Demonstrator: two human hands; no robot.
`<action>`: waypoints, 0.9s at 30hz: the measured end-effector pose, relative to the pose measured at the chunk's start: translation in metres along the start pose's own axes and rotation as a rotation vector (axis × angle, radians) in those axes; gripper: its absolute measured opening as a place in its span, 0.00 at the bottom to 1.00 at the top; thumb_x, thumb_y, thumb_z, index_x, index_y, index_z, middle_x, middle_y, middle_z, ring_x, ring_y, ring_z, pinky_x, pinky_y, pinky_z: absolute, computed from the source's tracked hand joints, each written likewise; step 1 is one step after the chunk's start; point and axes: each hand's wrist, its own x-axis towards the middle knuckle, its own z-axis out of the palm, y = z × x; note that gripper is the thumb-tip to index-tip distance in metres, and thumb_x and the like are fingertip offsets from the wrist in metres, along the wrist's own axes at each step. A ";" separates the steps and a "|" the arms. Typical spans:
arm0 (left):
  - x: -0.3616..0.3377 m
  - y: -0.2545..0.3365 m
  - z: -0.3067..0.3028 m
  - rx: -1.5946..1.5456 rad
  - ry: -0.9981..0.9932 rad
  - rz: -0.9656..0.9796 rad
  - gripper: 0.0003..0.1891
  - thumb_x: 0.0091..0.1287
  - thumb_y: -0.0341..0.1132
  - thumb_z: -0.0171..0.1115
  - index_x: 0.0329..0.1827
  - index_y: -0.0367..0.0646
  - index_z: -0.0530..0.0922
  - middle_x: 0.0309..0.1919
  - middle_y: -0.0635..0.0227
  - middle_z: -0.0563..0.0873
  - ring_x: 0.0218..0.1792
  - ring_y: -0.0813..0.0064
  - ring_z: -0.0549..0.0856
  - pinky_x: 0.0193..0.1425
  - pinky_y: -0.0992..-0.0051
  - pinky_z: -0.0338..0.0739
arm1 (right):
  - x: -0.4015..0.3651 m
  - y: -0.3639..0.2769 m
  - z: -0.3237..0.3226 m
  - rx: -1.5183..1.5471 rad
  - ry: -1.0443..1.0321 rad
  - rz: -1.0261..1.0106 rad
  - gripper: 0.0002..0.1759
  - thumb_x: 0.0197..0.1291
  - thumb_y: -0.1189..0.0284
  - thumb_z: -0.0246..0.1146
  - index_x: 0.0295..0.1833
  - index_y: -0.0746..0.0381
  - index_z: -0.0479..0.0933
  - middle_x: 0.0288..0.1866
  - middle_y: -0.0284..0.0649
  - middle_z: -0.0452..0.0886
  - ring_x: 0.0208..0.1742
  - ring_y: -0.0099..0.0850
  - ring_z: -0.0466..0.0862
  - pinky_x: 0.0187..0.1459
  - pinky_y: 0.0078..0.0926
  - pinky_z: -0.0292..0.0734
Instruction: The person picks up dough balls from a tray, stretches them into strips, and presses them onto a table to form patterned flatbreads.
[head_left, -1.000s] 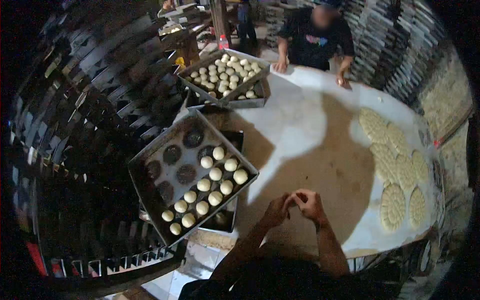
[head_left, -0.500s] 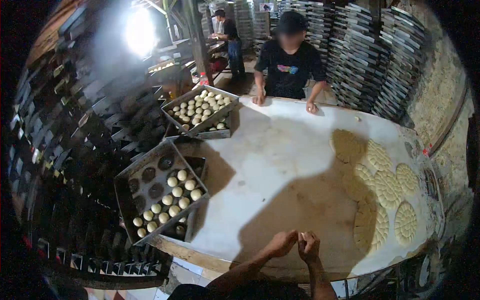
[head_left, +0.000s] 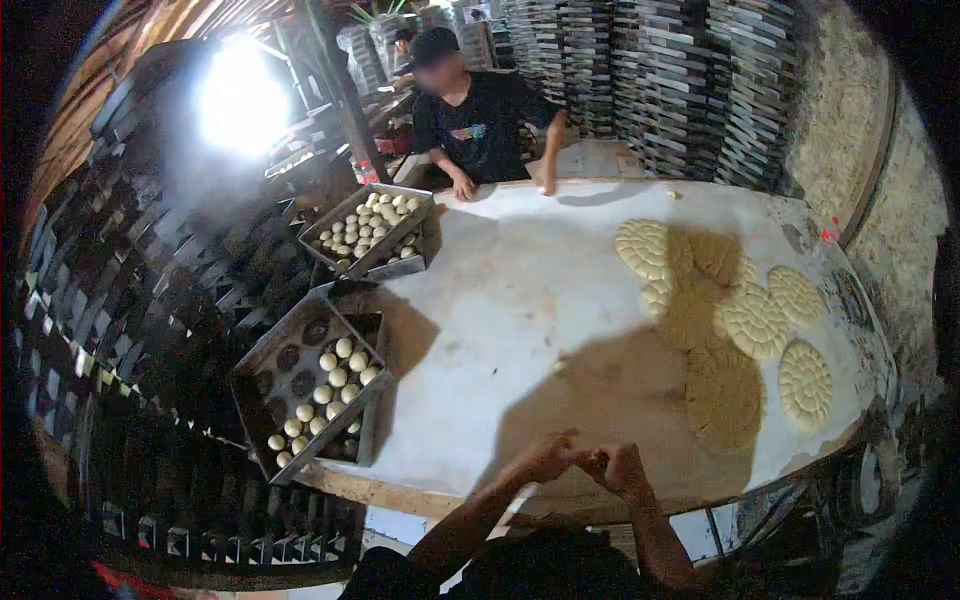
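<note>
My left hand [head_left: 548,456] and my right hand [head_left: 615,468] meet above the near edge of the white table [head_left: 470,330], fingers curled and nearly touching. Both are closed; what they pinch, if anything, is too small and shaded to make out. A little beyond them lies a small pale lump [head_left: 558,367], probably dough. To the right, several flat dough rounds [head_left: 755,322] marked with curved segments lie on the tabletop, some in my shadow. At the left a metal tray [head_left: 300,375] holds rows of pale dough balls [head_left: 338,377], with dark round spots on its bare part.
Another tray [head_left: 428,215] full of dough balls stands at the far left of the table. A co-worker [head_left: 485,125] in a dark shirt stands at the far edge, hands at the tabletop. Stacked metal trays [head_left: 660,90] line the back, and a bright lamp [head_left: 243,97] shines at upper left.
The view has turned, so the table and trays sit differently. A small pale lump now shows on the table beyond my hands. The co-worker's arm on the right is raised more.
</note>
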 end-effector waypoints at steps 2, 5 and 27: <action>-0.012 -0.005 0.017 0.026 -0.138 0.111 0.16 0.72 0.42 0.53 0.51 0.39 0.80 0.51 0.50 0.83 0.50 0.49 0.84 0.56 0.56 0.76 | -0.003 -0.022 0.011 0.104 -0.007 -0.045 0.29 0.56 0.50 0.72 0.23 0.66 0.74 0.15 0.40 0.73 0.18 0.29 0.74 0.23 0.30 0.71; -0.056 -0.043 0.013 -0.148 0.097 0.161 0.13 0.72 0.37 0.53 0.51 0.41 0.81 0.48 0.51 0.84 0.49 0.50 0.84 0.54 0.58 0.77 | 0.014 -0.063 0.015 0.387 -0.024 -0.047 0.25 0.58 0.53 0.70 0.29 0.66 0.78 0.20 0.39 0.77 0.21 0.28 0.78 0.26 0.30 0.74; -0.145 -0.053 -0.047 -0.417 0.693 0.220 0.12 0.64 0.39 0.64 0.40 0.39 0.78 0.28 0.59 0.77 0.33 0.54 0.78 0.36 0.60 0.74 | 0.005 -0.037 0.072 0.368 0.515 0.276 0.11 0.69 0.67 0.55 0.46 0.65 0.74 0.40 0.51 0.79 0.34 0.46 0.78 0.37 0.47 0.73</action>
